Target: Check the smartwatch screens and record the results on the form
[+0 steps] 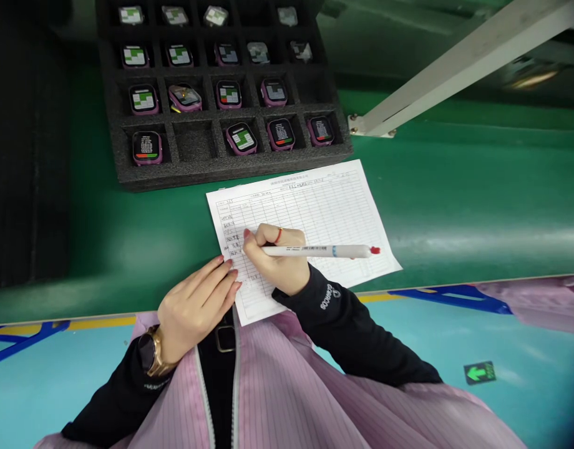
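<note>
A printed form (324,206) with a ruled grid lies on the green table, its left columns partly filled with handwriting. My right hand (282,259) rests on the sheet, closed around a white pen (322,251) with a red end. The pen's writing tip is hidden behind my fingers. Flat on the form's left edge lie the fingertips of my left hand (198,302), stretched out and holding nothing. Just beyond the paper is a black foam tray (235,167) with several watches (241,138) in its compartments, many with lit screens.
A white metal post (437,75) is bolted to the green table (437,206) right of the tray. A dark block (25,156) stands at the far left. Below the table edge, the blue floor (408,330) carries a green arrow sign (480,373). Pink fabric (539,302) shows at right.
</note>
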{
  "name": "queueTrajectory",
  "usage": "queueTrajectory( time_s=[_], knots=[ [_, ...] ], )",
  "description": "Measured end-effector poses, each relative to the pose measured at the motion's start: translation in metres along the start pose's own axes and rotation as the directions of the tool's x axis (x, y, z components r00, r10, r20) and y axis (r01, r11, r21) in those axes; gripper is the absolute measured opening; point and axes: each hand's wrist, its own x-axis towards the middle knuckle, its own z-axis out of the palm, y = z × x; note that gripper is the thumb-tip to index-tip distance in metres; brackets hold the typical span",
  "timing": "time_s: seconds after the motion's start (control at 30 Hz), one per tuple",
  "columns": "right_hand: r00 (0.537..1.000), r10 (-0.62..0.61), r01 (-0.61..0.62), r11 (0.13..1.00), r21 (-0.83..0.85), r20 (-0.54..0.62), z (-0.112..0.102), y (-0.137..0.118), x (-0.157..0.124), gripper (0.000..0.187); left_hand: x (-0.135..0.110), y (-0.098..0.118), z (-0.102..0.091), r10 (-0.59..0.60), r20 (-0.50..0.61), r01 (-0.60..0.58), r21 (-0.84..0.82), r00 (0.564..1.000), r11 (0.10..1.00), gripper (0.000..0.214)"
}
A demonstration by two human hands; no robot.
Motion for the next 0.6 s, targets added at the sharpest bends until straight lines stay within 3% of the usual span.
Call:
queueTrajectory(
  time_s=[0.13, 0.37, 0.5, 0.6],
  knots=[
    [0.998, 0.06, -0.06, 0.996, 0.064, 0.005, -0.0002, -0.0009, 0.0009, 0.045, 0.0011, -0.0001, 0.0002, -0.004, -0.003, 0.004, -0.001, 1.0, 1.0, 0.023],
    [0.953, 0.292, -0.301, 0.936, 0.183, 0.073, -0.0038, -0.0016, 0.0, 0.031, 0.0012, 0.0, -0.0013, -0.004, 0.021, 0.004, -0.003, 1.0, 1.0, 0.024],
    [0.977, 0.212, -0.211, 0.962, 0.176, 0.009, -0.0025, -0.0009, -0.0017, 0.047, 0.0009, -0.0005, -0.0008, -0.001, 0.022, 0.001, -0.005, 1.0, 1.0, 0.025],
    [0.992, 0.123, -0.121, 0.988, 0.097, -0.016, -0.0013, -0.0001, -0.0012, 0.049, 0.0017, -0.0009, 0.0003, 0.001, 0.019, -0.001, -0.002, 1.0, 1.0, 0.025]
  ],
)
